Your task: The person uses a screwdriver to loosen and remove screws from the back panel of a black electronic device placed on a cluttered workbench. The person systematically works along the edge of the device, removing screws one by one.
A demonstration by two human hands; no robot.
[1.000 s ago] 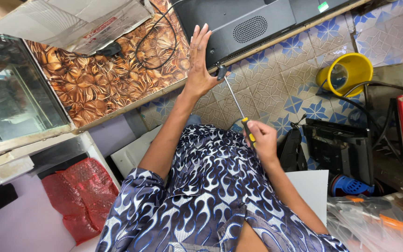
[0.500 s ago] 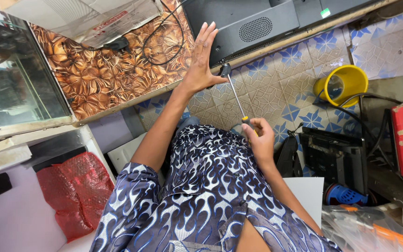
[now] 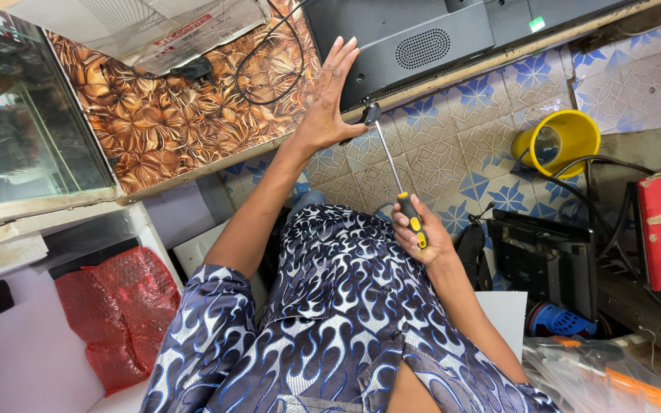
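Right hand (image 3: pixel 422 237) clenched on yellow-black screwdriver (image 3: pixel 395 180), tip at lower edge of black TV back panel (image 3: pixel 422 38), left hand (image 3: pixel 329 99) open, flat against that panel below its speaker grille; tip likely slips if panel shifts or shaft angles off.

A brown leaf-patterned bench (image 3: pixel 154 130) carries a black device (image 3: pixel 422 38), a black cable (image 3: pixel 269 69) and a plastic-wrapped sheet (image 3: pixel 162 30).
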